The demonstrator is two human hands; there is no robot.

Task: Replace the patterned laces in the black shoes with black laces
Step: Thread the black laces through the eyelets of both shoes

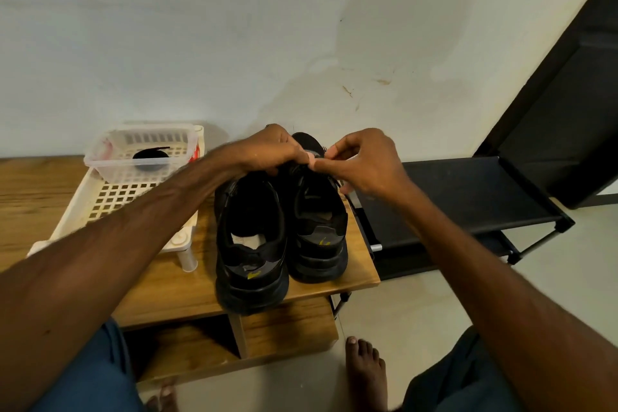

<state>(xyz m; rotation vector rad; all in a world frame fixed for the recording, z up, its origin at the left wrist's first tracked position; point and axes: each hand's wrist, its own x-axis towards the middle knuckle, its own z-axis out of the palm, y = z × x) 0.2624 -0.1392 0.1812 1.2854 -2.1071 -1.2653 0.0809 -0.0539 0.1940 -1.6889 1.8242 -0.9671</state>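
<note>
Side by side on the wooden bench (354, 273) stand two black shoes, heels toward the person: the left shoe (250, 244) and the right shoe (317, 237), touching along their inner sides. Both hands meet over the front of the right shoe.

The left hand (271, 150) reaches in across the left shoe with its fingers curled downward and its thumb stretched toward the other hand. What those fingers grip is hidden beneath them, so I cannot tell.

The right hand (364, 160) has thumb and forefinger pressed together in a pinch at the lacing, on what looks like a speckled bit of patterned lace (320, 146) showing just past the fingertips. The other fingers are curled below.

A black lace (150, 154) lies coiled in a clear plastic tub (100, 162), well apart from the shoes on the left. The tub sits on a cream perforated rack (110, 199) that stands on the bench against the wall.

Beside the bench on the right is a black shoe rack (468, 197). A bare foot (366, 375) rests on the pale floor (401, 311) below.
</note>
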